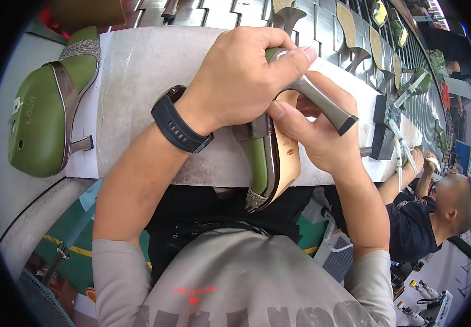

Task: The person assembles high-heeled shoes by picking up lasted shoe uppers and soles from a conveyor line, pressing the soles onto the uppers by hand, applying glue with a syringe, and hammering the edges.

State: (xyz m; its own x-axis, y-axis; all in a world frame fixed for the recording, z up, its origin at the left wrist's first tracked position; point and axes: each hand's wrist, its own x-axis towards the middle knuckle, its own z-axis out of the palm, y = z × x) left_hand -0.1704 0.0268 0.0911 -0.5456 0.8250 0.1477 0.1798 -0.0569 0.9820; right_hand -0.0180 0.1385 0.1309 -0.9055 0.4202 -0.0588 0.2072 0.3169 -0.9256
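Note:
Above the near part of the worktable, a high-heeled shoe on a green last [258, 163] lies sole outward between my hands. Its toe points toward me, and its tan sole [288, 155] faces right. My left hand [243, 76] is closed around the heel end, its thumb pressed at the base of the grey-brown heel [325, 103]. From the right, my right hand [331, 136] grips the shoe, thumb on the sole by the arch and fingers partly hidden behind the heel. The heel's dark tip sticks out past my right hand.
Another strapped shoe on a green last [42, 114] stands at the table's left end. Beyond the worktable [132, 71] runs a slatted metal conveyor [208, 16] carrying heeled soles [347, 24] and green lasts. A dark block [381, 128] is at right, near a co-worker [418, 218].

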